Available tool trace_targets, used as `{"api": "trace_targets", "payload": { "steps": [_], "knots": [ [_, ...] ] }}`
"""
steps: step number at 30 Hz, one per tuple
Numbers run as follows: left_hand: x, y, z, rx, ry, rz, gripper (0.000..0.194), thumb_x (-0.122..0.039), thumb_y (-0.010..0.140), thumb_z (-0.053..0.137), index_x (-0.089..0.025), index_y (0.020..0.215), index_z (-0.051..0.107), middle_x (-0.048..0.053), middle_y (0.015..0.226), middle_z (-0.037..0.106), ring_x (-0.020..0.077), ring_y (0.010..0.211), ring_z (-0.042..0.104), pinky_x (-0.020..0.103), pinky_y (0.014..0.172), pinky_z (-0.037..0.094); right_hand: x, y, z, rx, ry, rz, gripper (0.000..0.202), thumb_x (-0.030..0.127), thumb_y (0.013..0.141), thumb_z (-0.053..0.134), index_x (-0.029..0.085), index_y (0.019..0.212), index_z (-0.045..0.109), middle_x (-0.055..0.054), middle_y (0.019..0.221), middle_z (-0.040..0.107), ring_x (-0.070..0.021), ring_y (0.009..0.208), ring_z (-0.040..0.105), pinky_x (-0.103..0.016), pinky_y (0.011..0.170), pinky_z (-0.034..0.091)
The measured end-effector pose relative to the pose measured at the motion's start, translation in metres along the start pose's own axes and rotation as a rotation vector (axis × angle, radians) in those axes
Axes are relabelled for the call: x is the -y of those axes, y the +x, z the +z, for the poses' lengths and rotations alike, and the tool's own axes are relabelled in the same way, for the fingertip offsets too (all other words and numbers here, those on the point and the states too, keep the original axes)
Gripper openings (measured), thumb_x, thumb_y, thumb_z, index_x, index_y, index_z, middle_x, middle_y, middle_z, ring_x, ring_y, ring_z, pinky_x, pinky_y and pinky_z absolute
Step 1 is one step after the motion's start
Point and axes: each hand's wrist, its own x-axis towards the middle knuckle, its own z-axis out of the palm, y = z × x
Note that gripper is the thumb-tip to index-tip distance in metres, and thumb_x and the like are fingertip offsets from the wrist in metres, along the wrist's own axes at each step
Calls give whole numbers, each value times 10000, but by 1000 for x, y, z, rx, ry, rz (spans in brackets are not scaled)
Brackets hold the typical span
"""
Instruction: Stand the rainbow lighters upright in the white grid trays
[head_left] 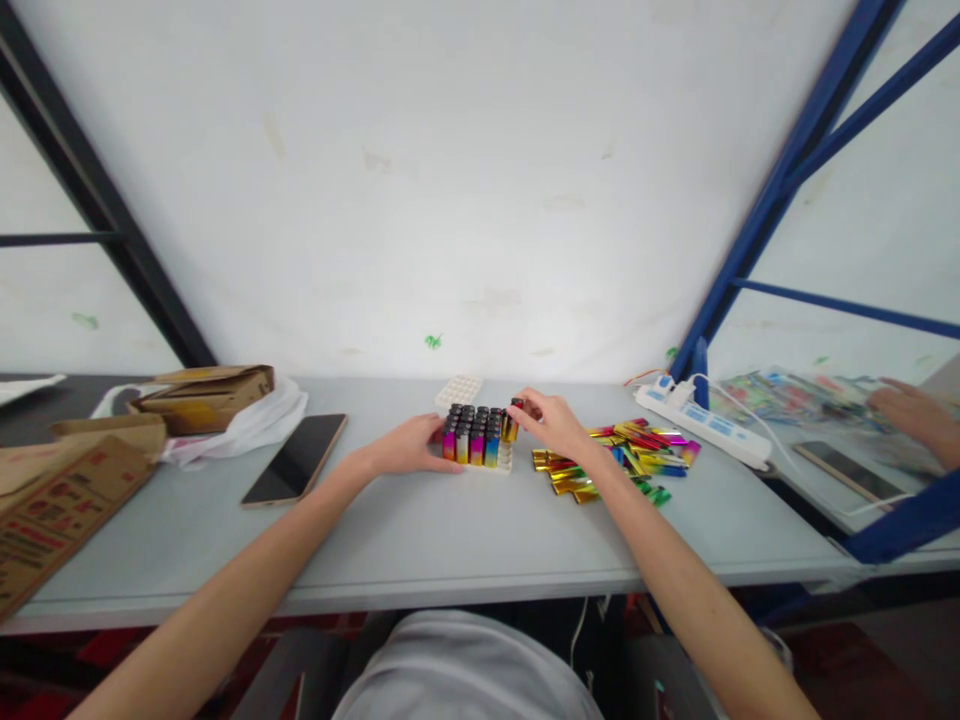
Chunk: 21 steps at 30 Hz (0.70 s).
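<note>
Several shiny coloured lighters (471, 440) with black tops stand upright in rows in a white tray (505, 460), whose right end shows bare slots. My left hand (409, 445) rests against the left side of the rows, thumb at the front, fingers around the left edge. With its fingertips pinched, my right hand (551, 420) holds a lighter (517, 405) over the right end of the tray. To the right lies a loose pile of metallic lighters (626, 455), partly hidden by my right forearm.
A second white tray (459, 389) lies behind. On the left are a phone (296, 460), a plastic bag (262, 422) and cardboard boxes (82, 490). A power strip (705, 425) sits right, near a blue frame (780, 190). Another person's hand (911, 410) shows at far right.
</note>
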Motion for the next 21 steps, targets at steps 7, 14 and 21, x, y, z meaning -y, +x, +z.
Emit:
{"api": "trace_targets", "payload": {
  "steps": [7, 14, 21],
  "knots": [
    [1, 0, 1, -7, 15, -5, 649, -738, 691, 706, -167, 995, 642, 93, 998, 689, 288, 925, 639, 356, 835, 487, -2, -1, -2, 72, 64, -30, 228, 418, 922, 617, 209, 1010, 595, 10, 719, 679, -153, 642, 610, -266, 627, 449],
    [0, 0, 1, -14, 12, 5, 650, -735, 696, 707, -169, 1009, 646, 87, 1001, 697, 290, 922, 650, 352, 827, 495, -1, -1, -1, 54, 58, -38, 234, 411, 922, 631, 206, 1022, 579, 0, 765, 682, -153, 663, 612, -271, 643, 464],
    [-3, 0, -1, -10, 11, -8, 667, -717, 688, 717, -155, 1044, 666, 94, 1045, 708, 297, 956, 658, 354, 849, 502, 3, -2, -1, 102, 65, -49, 243, 425, 915, 644, 197, 993, 616, 2, 750, 672, -150, 659, 602, -265, 638, 451]
  ]
}}
